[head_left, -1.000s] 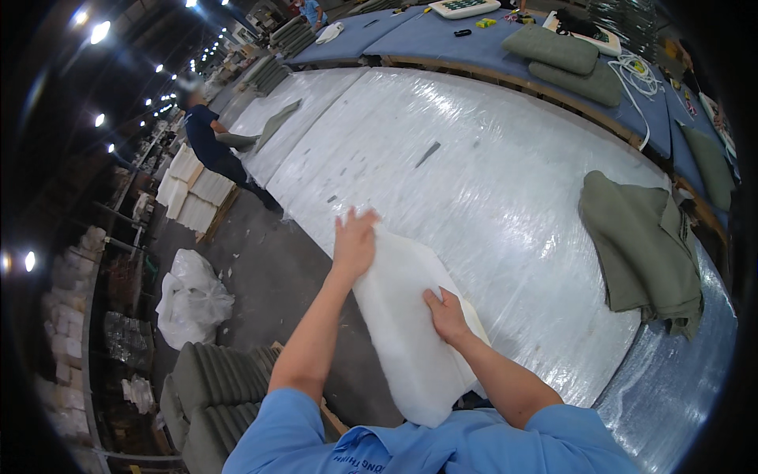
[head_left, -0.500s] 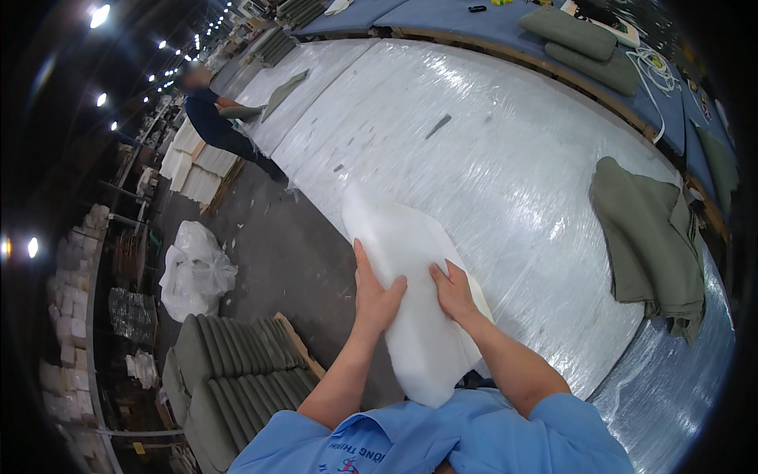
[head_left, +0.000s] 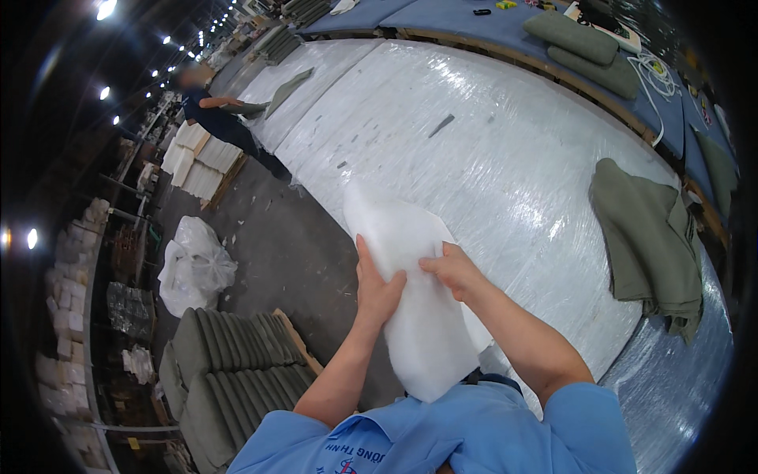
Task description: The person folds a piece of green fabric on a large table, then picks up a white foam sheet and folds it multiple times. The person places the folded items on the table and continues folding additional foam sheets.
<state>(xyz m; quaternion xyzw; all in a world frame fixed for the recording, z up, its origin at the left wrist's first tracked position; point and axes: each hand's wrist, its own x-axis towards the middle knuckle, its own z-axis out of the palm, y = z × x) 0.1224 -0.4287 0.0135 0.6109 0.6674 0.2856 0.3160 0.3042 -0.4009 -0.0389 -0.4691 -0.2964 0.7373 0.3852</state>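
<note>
A white padded foam cushion insert (head_left: 430, 324) stands tilted between me and the table, its lower end against my body. My left hand (head_left: 377, 284) grips its left edge, the thumb on the near face and the fingers behind. At the right edge, my right hand (head_left: 454, 270) pinches the white covering between thumb and fingers. The far end of the insert rests over the edge of the plastic-wrapped table (head_left: 521, 189). What lies behind the insert is hidden.
Grey-green fabric (head_left: 647, 237) lies on the table at right. Stacked grey-green cushions (head_left: 245, 371) stand at lower left, near a clear plastic bag (head_left: 196, 265) on the floor. Another person (head_left: 221, 122) works at the table's far left. A blue-topped table (head_left: 474, 31) holds cushions and a white cord.
My right hand has shifted slightly left and up along the insert, its fingers now pinching the covering. The left hand stays nearly in place. The other person has extended an arm.
</note>
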